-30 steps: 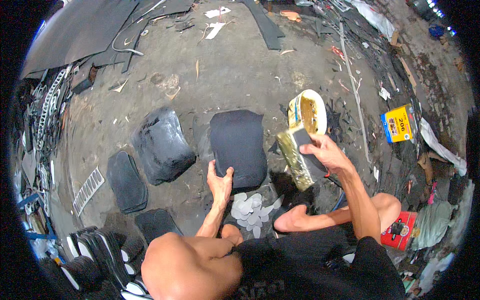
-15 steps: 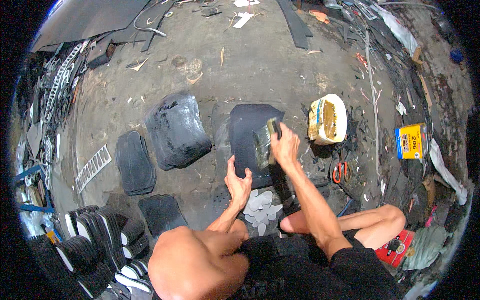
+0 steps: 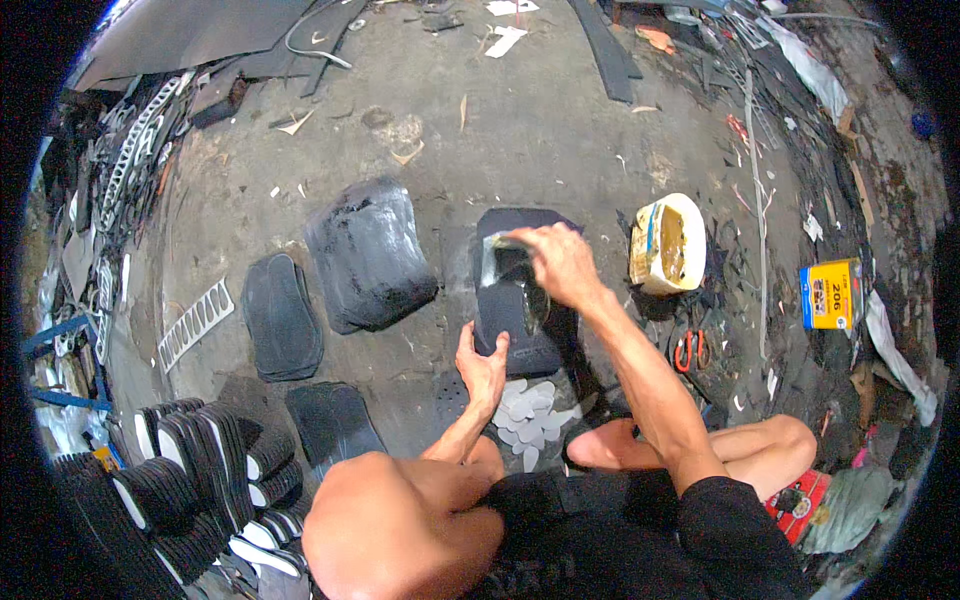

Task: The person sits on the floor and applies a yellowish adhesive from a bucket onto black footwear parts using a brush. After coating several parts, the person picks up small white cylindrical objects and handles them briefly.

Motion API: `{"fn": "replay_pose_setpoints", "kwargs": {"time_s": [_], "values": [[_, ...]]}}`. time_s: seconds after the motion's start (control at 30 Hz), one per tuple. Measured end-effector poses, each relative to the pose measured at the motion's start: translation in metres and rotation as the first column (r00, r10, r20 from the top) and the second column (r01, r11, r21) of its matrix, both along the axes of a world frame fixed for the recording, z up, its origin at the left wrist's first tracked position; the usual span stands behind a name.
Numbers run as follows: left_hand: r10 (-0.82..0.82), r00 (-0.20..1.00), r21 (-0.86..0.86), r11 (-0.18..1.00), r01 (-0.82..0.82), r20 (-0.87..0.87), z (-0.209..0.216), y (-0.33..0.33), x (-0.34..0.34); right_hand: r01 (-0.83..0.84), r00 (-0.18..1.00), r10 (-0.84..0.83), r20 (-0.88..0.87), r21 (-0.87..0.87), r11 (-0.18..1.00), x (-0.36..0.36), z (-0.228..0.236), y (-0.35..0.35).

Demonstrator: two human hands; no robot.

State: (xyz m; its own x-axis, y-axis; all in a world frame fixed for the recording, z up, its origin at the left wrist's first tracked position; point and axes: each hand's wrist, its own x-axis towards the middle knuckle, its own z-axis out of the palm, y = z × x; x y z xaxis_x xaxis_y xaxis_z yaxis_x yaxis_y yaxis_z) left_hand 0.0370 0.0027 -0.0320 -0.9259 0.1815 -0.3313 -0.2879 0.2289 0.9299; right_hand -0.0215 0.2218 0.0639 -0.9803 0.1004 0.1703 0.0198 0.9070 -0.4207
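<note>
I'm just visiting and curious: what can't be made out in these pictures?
All in the head view:
What the right hand grips: its fingers mostly cover it.
The bottom of the white pail: hidden by the brown substance inside.
Anything beneath the black sheet: the sheet covers it.
The large dark sheet, upper left: cut off by the top edge.

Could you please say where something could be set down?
The broadest mostly bare patch is the floor beyond the dark sheet at the left hand, short of the white paper scrap. A narrower gap lies between the right hand and the white tub. It is crowded around the orange-handled scissors, the white cut pieces and the stacked soles.
</note>
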Motion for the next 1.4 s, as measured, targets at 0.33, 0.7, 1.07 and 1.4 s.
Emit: {"fn": "replay_pose_setpoints", "kwargs": {"time_s": [0.33,0.7,1.07,1.4], "values": [[-0.164,0.882,0.553,0.824,-0.124,0.442,0.019,-0.020,0.020,-0.527,0.837,0.504,0.213,0.067,0.847,-0.027,-0.008,0.015],[-0.105,0.948,0.453,0.890,-0.045,0.300,0.021,-0.013,0.023,-0.165,0.941,0.164,0.297,-0.020,0.986,0.081,-0.006,0.023],[-0.162,0.987,-0.053,0.985,0.162,-0.007,0.026,0.003,-0.012,-0.146,0.975,0.123,0.183,0.113,0.983,0.052,-0.018,0.018],[0.007,0.982,-0.076,0.997,-0.022,-0.188,0.013,0.000,0.003,0.364,0.907,-0.314,0.280,-0.146,0.920,0.021,0.013,0.000]]}}
